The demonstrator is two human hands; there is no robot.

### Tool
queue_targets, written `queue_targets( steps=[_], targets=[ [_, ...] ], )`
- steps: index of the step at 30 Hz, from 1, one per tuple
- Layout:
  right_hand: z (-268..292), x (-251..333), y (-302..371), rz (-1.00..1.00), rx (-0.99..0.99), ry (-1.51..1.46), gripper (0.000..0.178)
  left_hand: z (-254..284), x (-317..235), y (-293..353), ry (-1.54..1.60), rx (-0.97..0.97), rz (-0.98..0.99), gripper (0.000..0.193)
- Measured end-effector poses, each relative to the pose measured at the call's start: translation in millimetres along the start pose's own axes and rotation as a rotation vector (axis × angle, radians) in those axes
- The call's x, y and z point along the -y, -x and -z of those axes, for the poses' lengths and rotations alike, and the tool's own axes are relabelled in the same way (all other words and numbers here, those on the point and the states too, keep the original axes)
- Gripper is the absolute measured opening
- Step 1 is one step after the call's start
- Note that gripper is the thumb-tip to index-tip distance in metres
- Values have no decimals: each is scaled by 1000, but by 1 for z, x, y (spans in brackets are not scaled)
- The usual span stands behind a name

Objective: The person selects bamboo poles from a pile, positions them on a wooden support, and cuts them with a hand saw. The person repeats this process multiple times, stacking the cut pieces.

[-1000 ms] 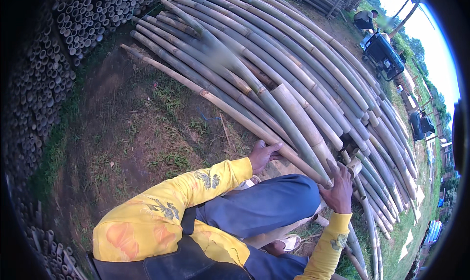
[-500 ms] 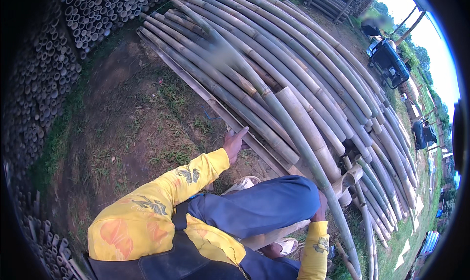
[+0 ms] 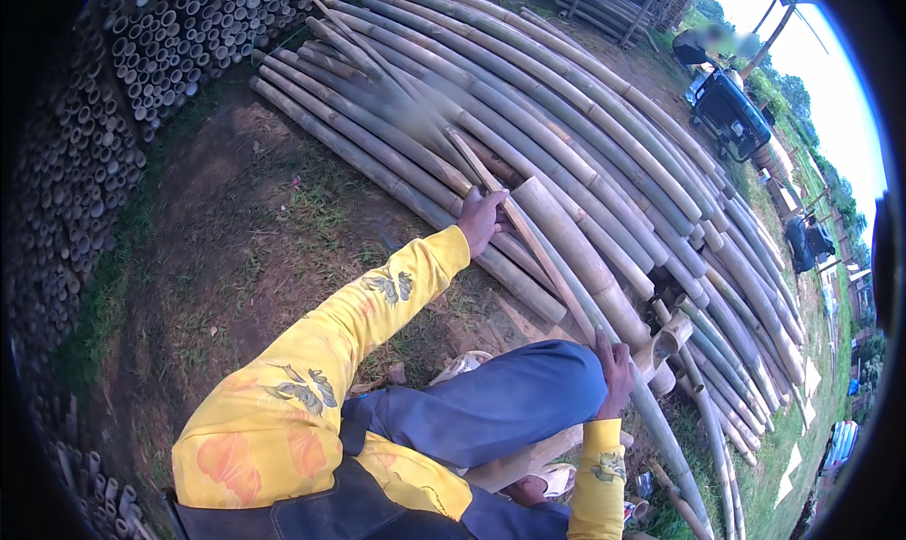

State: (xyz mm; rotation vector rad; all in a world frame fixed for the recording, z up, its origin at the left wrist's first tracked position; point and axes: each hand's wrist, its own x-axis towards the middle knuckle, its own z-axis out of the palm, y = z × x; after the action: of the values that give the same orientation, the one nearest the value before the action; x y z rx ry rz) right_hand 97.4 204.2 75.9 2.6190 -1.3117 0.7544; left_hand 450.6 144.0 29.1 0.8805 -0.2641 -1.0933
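My left hand [image 3: 483, 221] is closed around a long, thin wooden or bamboo strip [image 3: 552, 268]. The strip runs from the far end of the bamboo pile down toward my right knee, along the top of a slanting green bamboo pole [image 3: 661, 432]. At the strip's near end, my right hand [image 3: 618, 378] grips it beside the knee, with some fingers hidden. To the right of the strip lies a thick, short length of bamboo [image 3: 599, 257].
Many long bamboo poles [image 3: 528, 87] lie side by side ahead and to the right. Stacked hollow bamboo ends [image 3: 179, 40] form a wall at the far left. Bare soil with grass [image 3: 255, 248] lies left of the poles. A dark machine [image 3: 731, 116] stands at the far right.
The strip has come up from the pile's left edge onto the slanting pole. My left hand has moved up and right with it; my right hand has risen to its near end.
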Motion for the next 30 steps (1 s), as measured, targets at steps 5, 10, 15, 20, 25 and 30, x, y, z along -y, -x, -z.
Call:
queue_targets(
  steps=[5, 10, 15, 20, 25, 30],
  targets=[
    [-16, -23, -6, 32, -45, -13, 51, 4, 9, -27, -135, 70, 11, 29],
    [-32, -31, -15, 76, -16, -75, 54, 17, 4, -46, -148, 48, 36, 21],
    [-26, -34, -17, 40, 14, -53, 56, 7, 1, -43, -212, 75, 10, 24],
    [-22, -32, -33, 33, 54, -111, 57, 4, -5, -52, -174, 73, -9, 24],
    [-23, -18, -55, 107, -36, -106, 56, 7, -27, -74, -238, 79, -19, 26],
    [-14, -18, -60, 143, -54, -65, 54, -4, -21, -68, -208, 39, -44, 24]
  ],
)
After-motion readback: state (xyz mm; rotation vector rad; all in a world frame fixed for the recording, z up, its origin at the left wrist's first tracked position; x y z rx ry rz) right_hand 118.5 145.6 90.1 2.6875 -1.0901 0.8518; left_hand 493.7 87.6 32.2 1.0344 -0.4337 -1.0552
